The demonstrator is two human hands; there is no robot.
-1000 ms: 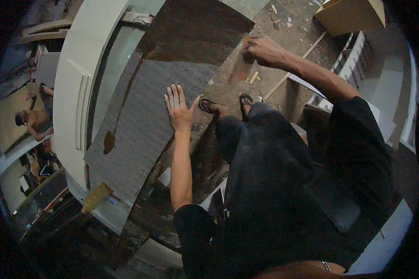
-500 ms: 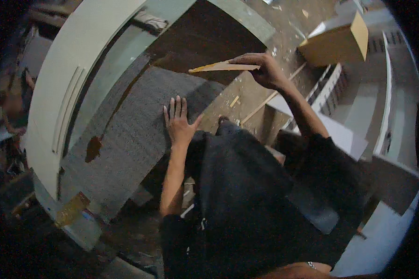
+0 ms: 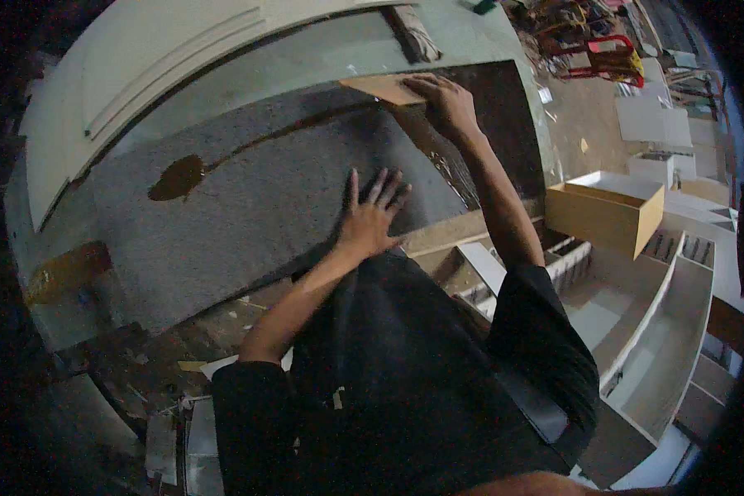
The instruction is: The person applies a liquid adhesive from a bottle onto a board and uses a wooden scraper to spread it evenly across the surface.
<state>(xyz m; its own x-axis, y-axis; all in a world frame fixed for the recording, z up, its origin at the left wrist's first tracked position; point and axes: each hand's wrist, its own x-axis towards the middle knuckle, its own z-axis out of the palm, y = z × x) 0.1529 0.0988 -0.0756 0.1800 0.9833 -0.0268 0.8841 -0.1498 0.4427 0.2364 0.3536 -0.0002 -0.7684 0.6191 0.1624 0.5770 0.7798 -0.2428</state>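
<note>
A grey sheet [image 3: 256,207] lies flat before me, with a brown liquid puddle [image 3: 178,178] on its left part and a thin brown trail running right from it. My left hand [image 3: 370,221] rests on the sheet near its front edge, fingers spread. In my right hand [image 3: 445,103] is a thin, flat wood-coloured spreader [image 3: 384,88]. Its edge is down at the far side of the sheet, by the end of the trail. Right of it the surface is coated dark brown [image 3: 508,124], with a wet, shiny streak beneath my right forearm.
The sheet lies on a pale green worktop [image 3: 298,58]. A cream panel [image 3: 132,70] with thin strips runs along the far left. A brown-stained block [image 3: 68,271] is at the left end. On the right stand a wooden drawer box [image 3: 605,217] and a white cabinet carcass [image 3: 636,364].
My view has turned, so the sheet now lies more crosswise. The spreader, previously raised above the sheet, is now lowered to its far side. My left hand stays spread on the sheet.
</note>
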